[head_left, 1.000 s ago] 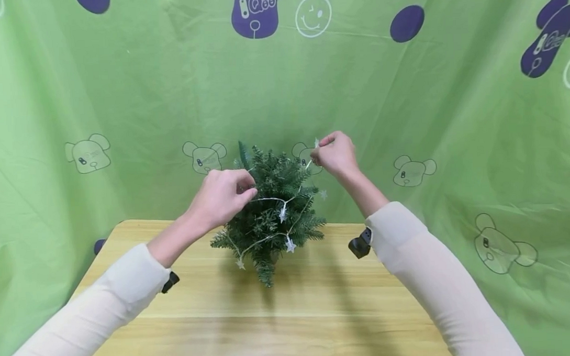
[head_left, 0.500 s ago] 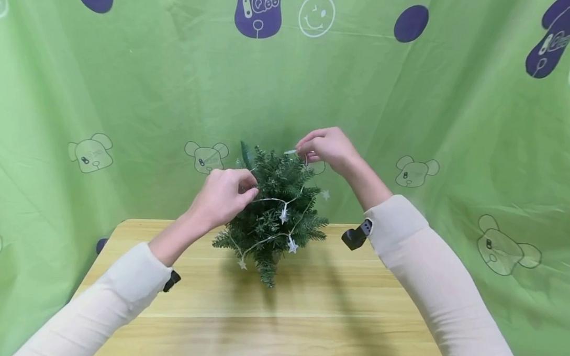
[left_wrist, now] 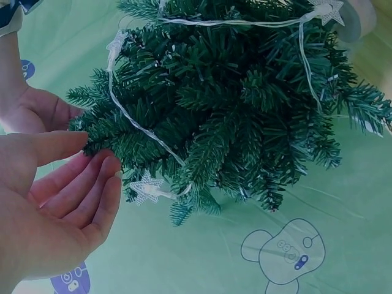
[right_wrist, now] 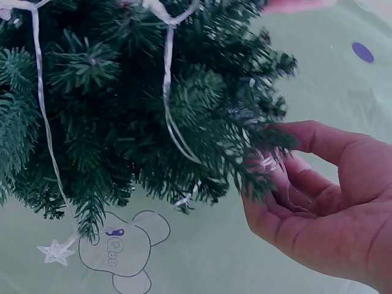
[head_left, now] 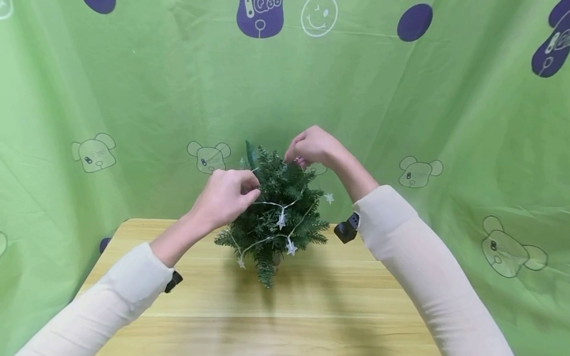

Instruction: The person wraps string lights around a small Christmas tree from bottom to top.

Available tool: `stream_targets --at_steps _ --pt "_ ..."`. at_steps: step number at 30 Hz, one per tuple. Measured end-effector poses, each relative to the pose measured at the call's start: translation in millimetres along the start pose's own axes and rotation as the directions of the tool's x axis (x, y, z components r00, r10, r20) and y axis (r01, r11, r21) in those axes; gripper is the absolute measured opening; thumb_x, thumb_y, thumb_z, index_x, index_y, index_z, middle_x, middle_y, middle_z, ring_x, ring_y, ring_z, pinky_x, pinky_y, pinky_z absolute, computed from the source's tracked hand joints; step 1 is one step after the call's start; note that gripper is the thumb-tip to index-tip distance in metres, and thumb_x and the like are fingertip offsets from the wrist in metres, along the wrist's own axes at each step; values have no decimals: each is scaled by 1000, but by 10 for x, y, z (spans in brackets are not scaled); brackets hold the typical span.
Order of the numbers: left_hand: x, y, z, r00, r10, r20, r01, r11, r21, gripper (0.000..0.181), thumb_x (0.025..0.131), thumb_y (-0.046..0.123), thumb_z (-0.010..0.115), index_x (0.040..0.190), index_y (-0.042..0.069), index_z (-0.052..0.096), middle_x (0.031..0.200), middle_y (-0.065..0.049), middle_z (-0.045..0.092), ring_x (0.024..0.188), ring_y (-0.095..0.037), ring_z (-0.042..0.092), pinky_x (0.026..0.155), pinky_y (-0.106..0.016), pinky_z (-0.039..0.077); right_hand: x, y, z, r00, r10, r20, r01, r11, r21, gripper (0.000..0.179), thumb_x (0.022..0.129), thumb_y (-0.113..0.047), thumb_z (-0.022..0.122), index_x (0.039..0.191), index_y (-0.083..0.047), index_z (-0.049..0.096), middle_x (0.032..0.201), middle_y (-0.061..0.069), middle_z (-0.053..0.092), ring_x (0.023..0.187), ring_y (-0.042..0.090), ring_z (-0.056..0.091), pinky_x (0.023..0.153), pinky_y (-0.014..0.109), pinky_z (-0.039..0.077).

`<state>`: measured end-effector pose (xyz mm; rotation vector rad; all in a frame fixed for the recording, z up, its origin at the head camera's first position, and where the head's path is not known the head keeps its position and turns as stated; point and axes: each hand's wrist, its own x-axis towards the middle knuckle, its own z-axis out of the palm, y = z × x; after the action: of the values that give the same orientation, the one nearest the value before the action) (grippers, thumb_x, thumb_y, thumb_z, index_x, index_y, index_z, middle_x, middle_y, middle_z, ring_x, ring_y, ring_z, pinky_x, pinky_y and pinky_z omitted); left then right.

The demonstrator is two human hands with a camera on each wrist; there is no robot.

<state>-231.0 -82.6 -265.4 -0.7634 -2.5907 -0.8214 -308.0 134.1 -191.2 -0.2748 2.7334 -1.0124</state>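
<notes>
A small artificial Christmas tree [head_left: 286,199] stands on the table, wound with a string of star fairy lights [left_wrist: 211,22]. My left hand [head_left: 226,196] is at the tree's upper left; its thumb and fingers pinch a branch tip [left_wrist: 101,131]. At the upper right, my right hand [head_left: 314,145] curls round part of the light string, whose thin wire [right_wrist: 288,184] runs across its fingers beside a branch. Needles partly hide those right fingertips. One clear star [head_left: 291,246] hangs at the front, and another star [head_left: 329,198] sticks out on the right side.
The wooden table [head_left: 346,312] reaches toward me under both arms. Behind and on both sides hangs a green cloth [head_left: 357,81] printed with cartoon bears. Each sleeve cuff has a black wrist camera [head_left: 347,228] below it.
My right hand has moved left and inward with the light string, from beside the tree to its upper right branches. The left hand keeps its place at the tree's left.
</notes>
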Motion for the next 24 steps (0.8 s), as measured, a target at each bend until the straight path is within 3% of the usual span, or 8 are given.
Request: stream_targets --at_steps 6,11,15,24 --pt "0 16 16 1000 -3 4 3 1000 -9 13 93 13 71 101 5 76 91 -9 78 78 -20 73 74 -33 62 14 -7 126 998 5 -56 -14 987 -161 15 89 -16 71 100 -12 79 120 5 73 87 21 63 90 42 52" --pt "-1 16 26 1000 -6 2 6 1000 -21 13 92 12 71 101 4 76 91 -9 78 79 -20 73 74 -33 62 17 33 178 997 17 -72 -29 985 -169 19 89 -18 71 105 -13 79 131 6 69 111 29 64 103 49 49" --pt "3 20 24 1000 1 -5 -1 1000 -22 13 92 12 72 101 3 76 92 -9 78 80 -20 74 74 -33 62 29 50 189 998 4 -63 -16 983 -183 20 89 -17 69 107 -12 79 133 7 69 132 32 55 115 55 40" --pt "-36 -17 -6 1000 -17 -13 16 998 -58 15 93 13 71 103 4 75 94 -10 78 83 -21 74 77 -35 62 -32 77 160 999 0 -48 -8 986 -166 27 93 -25 69 116 -13 76 133 8 68 124 32 60 108 53 47"
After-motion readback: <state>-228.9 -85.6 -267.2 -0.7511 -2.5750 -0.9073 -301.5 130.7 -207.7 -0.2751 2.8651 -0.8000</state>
